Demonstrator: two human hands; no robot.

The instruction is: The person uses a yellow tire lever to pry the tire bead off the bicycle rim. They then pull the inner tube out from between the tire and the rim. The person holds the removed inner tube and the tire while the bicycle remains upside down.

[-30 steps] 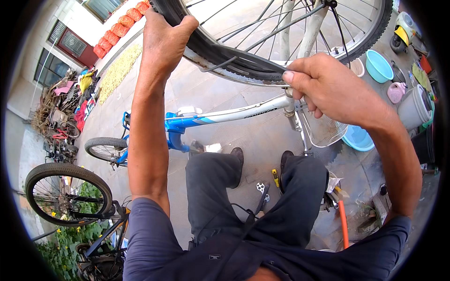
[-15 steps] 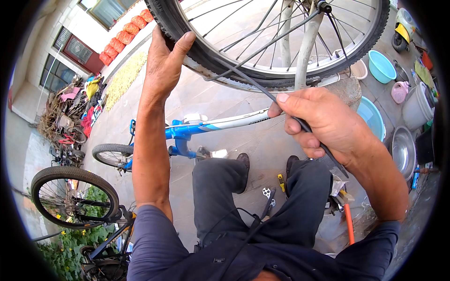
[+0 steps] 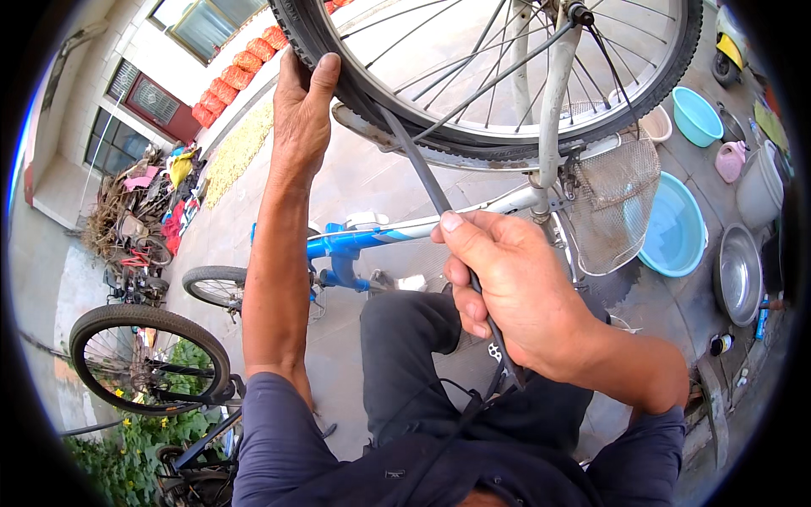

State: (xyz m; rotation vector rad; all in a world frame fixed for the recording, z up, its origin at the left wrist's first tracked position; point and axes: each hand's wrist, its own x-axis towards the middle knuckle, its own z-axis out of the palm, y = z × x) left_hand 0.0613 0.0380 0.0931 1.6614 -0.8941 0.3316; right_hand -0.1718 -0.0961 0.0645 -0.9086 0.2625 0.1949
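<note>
A bicycle wheel with a black tyre (image 3: 667, 118) stands upright before me, held in a pale fork (image 3: 551, 127). My left hand (image 3: 306, 118) grips the tyre at its left side, the thumb near me and the fingers partly hidden behind it. My right hand (image 3: 515, 279) is closed round a long dark tyre lever (image 3: 422, 173). The lever's far end meets the wheel between tyre and rim; its near end points down toward my lap. Below the wheel runs a blue and white bicycle frame (image 3: 342, 249). A wire basket (image 3: 610, 211) hangs by the fork.
On the right stand a blue basin of water (image 3: 676, 224), a smaller turquoise basin (image 3: 697, 117), a metal bowl (image 3: 737, 275) and a pink jug (image 3: 730, 160). Another bicycle wheel (image 3: 148, 359) is at the lower left. Red sacks (image 3: 241, 72) line the wall.
My right hand has moved left and down with the lever, which now slants more steeply. My left hand stays on the tyre. The view has shifted, and more of the basket shows.
</note>
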